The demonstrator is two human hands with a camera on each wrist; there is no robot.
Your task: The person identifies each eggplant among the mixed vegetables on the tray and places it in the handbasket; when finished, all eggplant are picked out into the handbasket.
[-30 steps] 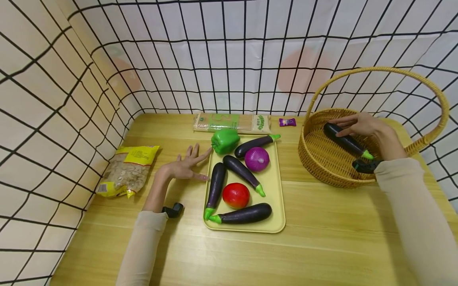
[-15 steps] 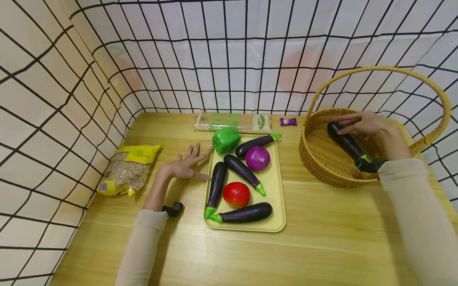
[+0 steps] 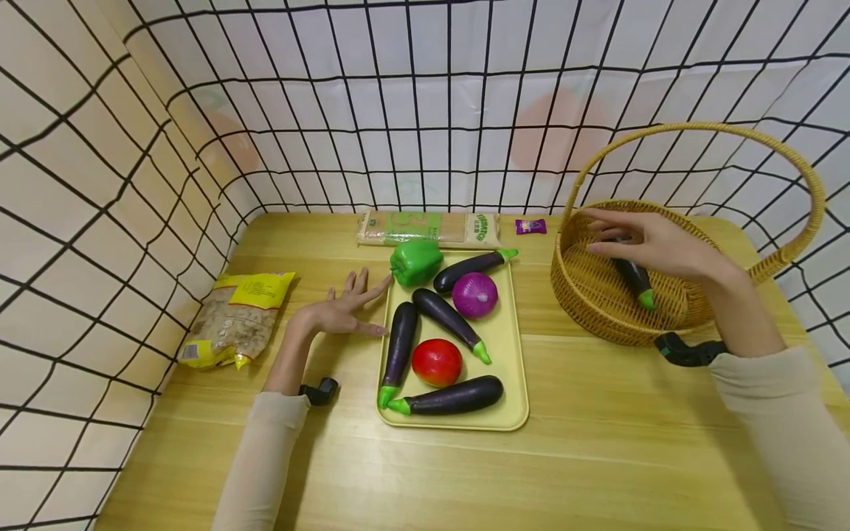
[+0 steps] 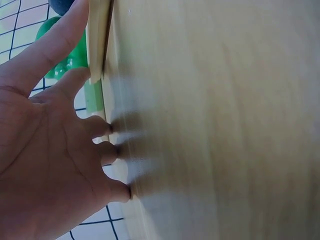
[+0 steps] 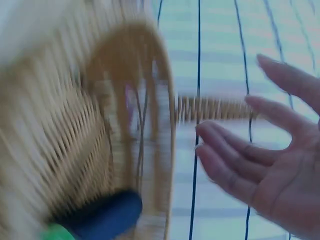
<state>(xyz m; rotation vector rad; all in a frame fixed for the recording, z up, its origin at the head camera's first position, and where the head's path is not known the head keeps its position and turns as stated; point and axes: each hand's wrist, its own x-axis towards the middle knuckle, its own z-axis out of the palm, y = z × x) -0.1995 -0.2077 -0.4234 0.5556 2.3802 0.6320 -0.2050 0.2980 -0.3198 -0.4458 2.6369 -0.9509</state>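
Note:
Inside the wicker basket [image 3: 587, 317] at the right lies an eggplant [image 3: 634, 280], its green stem end toward the near rim. My right hand [image 3: 664, 247] hovers over the basket and hides part of that eggplant; in the right wrist view the right hand [image 5: 270, 155] is apart from the eggplant [image 5: 112, 217], fingers loosely extended. At the left edge of the yellow tray [image 3: 511, 398], my left hand [image 3: 341, 310] rests with fingers spread, fingertips near the rim. On the tray are several eggplants [image 3: 458, 396], a green bell pepper [image 3: 416, 263], a purple onion [image 3: 474, 295] and a red round fruit [image 3: 437, 362].
A noodle packet [image 3: 428, 229] and a small purple wrapped sweet [image 3: 530, 226] lie along the back. The yellow-and-clear bag [image 3: 239, 318] is at the left. The basket's tall handle [image 3: 704, 127] arches up behind the right hand. Grid-patterned cloth encloses the table [image 3: 425, 479].
My right hand has released the eggplant, which now lies in the basket, and has risen off it. The left hand stays in place.

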